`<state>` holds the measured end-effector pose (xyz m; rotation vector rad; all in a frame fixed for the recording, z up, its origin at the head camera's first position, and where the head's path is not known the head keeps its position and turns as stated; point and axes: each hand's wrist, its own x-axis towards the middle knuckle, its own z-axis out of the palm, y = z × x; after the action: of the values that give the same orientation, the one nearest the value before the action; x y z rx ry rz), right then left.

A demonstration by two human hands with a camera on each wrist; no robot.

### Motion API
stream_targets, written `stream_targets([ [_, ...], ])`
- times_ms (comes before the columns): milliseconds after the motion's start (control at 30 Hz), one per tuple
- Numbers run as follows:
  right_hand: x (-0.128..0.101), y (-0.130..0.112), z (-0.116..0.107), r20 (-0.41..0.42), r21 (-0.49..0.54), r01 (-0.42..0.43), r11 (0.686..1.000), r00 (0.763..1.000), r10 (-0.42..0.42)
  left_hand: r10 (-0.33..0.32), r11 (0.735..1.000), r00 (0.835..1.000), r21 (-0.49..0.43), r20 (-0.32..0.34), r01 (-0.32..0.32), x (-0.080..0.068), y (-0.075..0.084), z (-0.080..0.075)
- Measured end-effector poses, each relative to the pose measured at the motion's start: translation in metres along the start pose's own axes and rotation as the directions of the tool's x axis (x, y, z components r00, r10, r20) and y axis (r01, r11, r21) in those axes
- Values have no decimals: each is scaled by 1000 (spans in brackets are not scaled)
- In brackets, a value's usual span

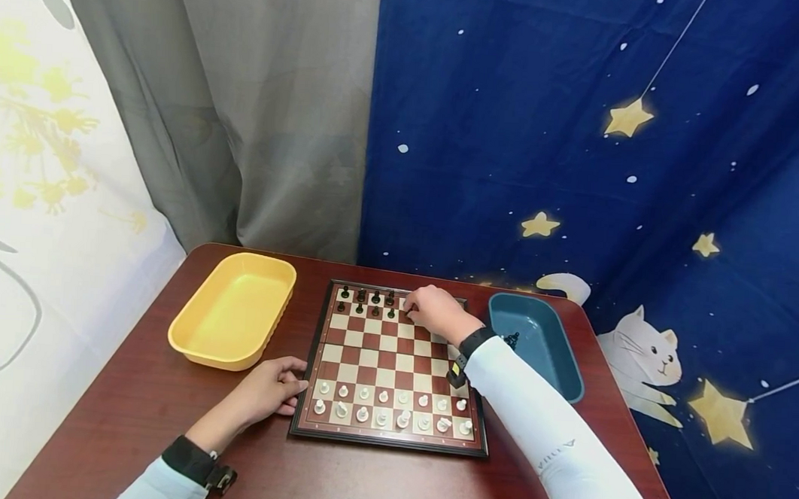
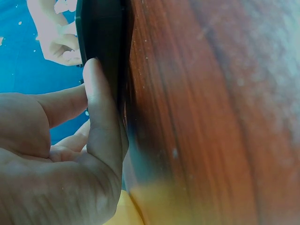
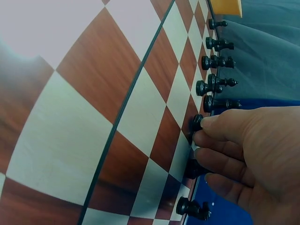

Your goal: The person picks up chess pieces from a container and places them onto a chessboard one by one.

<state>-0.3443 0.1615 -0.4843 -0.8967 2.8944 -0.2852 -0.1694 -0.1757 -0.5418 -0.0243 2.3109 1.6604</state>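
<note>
A chessboard [image 1: 366,359] lies flat on the table. My right hand [image 1: 435,312] reaches over its far side, thumb and fingertips pinching a black pawn [image 3: 197,122] right at the board's surface. Left of that hand, black chess pieces [image 1: 376,299] stand in two rows; in the right wrist view, another black piece [image 3: 191,207] stands beyond its lower fingers. White chess pieces [image 1: 362,413] fill two rows along the near side. My left hand [image 1: 272,387] rests at the board's left edge, its fingers fairly straight and touching the dark rim [image 2: 101,42].
A yellow bin [image 1: 230,350] stands left of the board, past my left hand. To the right is a dark teal bin [image 1: 572,372] with some black pieces [image 1: 511,340] inside, partly behind my right forearm. Curtains [image 1: 444,169] hang behind the table's far edge.
</note>
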Motion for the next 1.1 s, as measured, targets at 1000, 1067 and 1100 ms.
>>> stream_targets([
  [1000, -45, 17, -32, -37, 94, -68, 993, 997, 72, 10, 1000, 1000, 7, 4, -10, 0, 1, 1],
  [1067, -58, 25, -39, -61, 124, -77, 989, 995, 85, 9, 1000, 1000, 10, -1, -9, -1, 2, 1],
  [1100, -65, 30, -42, -73, 136, -89, 987, 992, 99, 8, 1000, 1000, 11, -3, -8, -1, 2, 1],
])
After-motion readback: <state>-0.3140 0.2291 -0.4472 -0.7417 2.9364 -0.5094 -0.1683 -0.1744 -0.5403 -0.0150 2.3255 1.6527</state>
